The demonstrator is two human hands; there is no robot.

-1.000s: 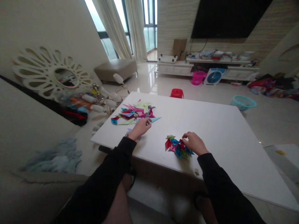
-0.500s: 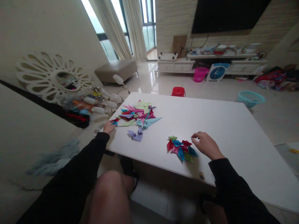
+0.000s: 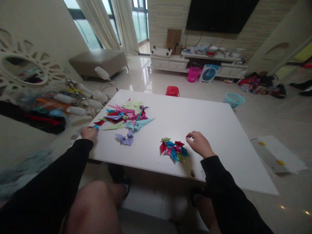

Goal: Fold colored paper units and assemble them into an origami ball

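Note:
At the left edge of the white table [image 3: 209, 120], my left hand [image 3: 89, 134] has its fingers closed on a small blue folded paper piece [image 3: 96, 127]. Just beyond it lies a heap of folded paper shapes [image 3: 126, 114] in pink, green, red, purple and light blue. A purple folded paper shape [image 3: 126, 139] rests nearer to me, apart from the heap. My right hand [image 3: 200, 144] hovers with loosely bent, parted fingers and nothing seen in them. Left of it sits a smaller cluster of folded paper pieces [image 3: 173, 149] in red, blue, green and pink.
A red stool [image 3: 172, 91] stands past the table's far edge, and a turquoise basket [image 3: 234, 100] past its far right corner. Lamp arms with white shades [image 3: 91, 103] come close to the left edge. My knee [image 3: 91, 201] is below the near edge.
My left hand moved from the front of the heap left to the table edge and closed on the blue piece. My right hand drew away from the small cluster. The view turned right.

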